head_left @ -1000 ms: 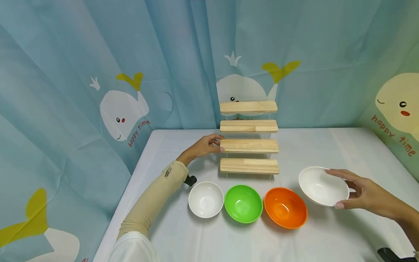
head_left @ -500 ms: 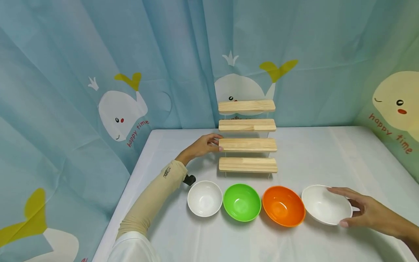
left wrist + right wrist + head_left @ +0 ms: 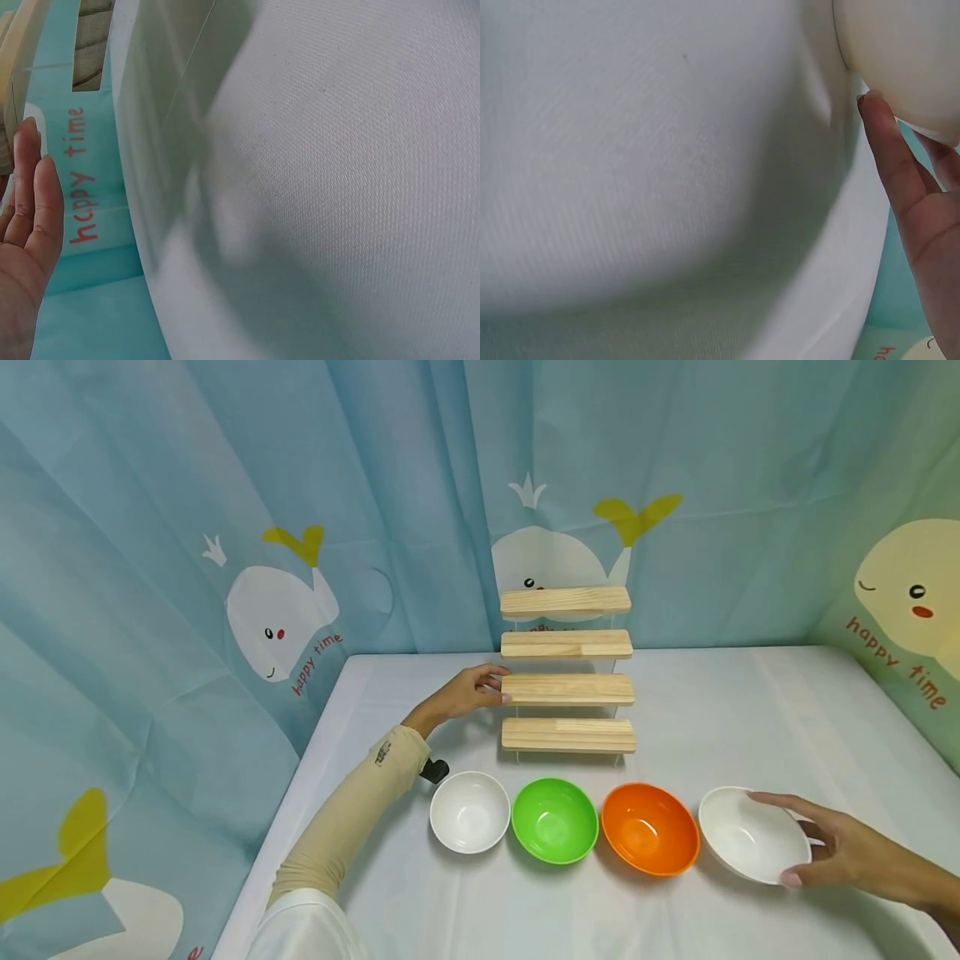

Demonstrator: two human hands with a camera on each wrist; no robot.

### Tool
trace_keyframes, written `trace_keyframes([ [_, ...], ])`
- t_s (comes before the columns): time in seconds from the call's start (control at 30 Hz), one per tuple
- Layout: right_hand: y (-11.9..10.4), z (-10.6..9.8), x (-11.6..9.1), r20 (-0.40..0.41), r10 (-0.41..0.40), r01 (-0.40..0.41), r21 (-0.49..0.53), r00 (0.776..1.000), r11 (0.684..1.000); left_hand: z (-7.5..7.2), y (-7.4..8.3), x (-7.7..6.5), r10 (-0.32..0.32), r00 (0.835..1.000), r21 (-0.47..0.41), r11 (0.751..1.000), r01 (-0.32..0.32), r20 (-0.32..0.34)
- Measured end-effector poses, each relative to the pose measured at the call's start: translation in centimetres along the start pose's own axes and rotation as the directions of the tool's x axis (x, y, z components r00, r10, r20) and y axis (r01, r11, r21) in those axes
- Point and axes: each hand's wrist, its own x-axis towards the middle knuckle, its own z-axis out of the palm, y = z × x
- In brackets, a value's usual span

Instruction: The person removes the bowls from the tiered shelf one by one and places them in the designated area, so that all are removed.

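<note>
At the far right of the row, my right hand (image 3: 851,852) pinches a white bowl (image 3: 752,837) by its right side, fingers on the far rim and thumb on the near rim. The right wrist view shows fingers (image 3: 900,154) against the outer wall of that bowl (image 3: 915,64). My left hand (image 3: 465,692) holds the left end of a wooden stepped display rack (image 3: 567,690), thumb at the front corner of the second board from the bottom and fingers behind. In the left wrist view, fingers (image 3: 46,202) extend beside the board's end (image 3: 11,97).
Left of the held bowl stand an orange bowl (image 3: 651,829), a green bowl (image 3: 555,821) and another white bowl (image 3: 470,812), in front of the rack. A white cloth covers the table (image 3: 720,710). Blue printed curtains (image 3: 420,527) rise behind and at the sides.
My right hand has brought the white bowl down and toward me beside the orange bowl, then shifted it slightly right. The left hand stays on the rack.
</note>
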Motion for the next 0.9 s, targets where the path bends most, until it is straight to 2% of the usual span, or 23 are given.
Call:
trace_keyframes([
  [0.13, -0.1, 0.2, 0.0, -0.017, -0.027, 0.026, -0.024, 1.0, 0.999, 0.0, 0.1, 0.0, -0.011, 1.0, 0.003, 1.0, 0.011, 0.004],
  [0.37, 0.4, 0.1, -0.1, -0.039, -0.006, 0.003, -0.08, 0.999, 0.997, -0.1, 0.0, -0.1, -0.007, 1.0, -0.003, 1.0, 0.007, 0.007],
  [0.5, 0.2, -0.8, 0.2, -0.045, -0.022, 0.017, -0.113, 0.999, 0.993, -0.2, -0.1, -0.3, -0.007, 1.0, 0.0, 1.0, 0.007, 0.002],
  [0.63, -0.4, -2.4, 0.8, -0.074, -0.081, 0.067, -0.176, 0.994, 0.982, -0.3, -0.1, -0.4, -0.003, 1.0, 0.013, 1.0, 0.003, -0.001],
  [0.7, -0.7, -3.4, 1.2, -0.105, -0.093, 0.069, -0.21, 0.99, 0.975, -0.3, -0.1, -0.5, -0.001, 1.0, 0.018, 1.0, 0.001, -0.001],
  [0.77, -1.0, -4.5, 1.7, -0.168, -0.084, 0.039, -0.255, 0.982, 0.966, -0.5, -0.1, -0.7, 0.003, 1.0, 0.011, 1.0, -0.004, 0.007],
  [0.9, -1.5, -6.5, 2.7, -0.292, -0.086, -0.002, -0.289, 0.952, 0.957, -0.9, -0.1, -1.2, 0.01, 1.0, -0.024, 1.0, -0.01, 0.013],
])
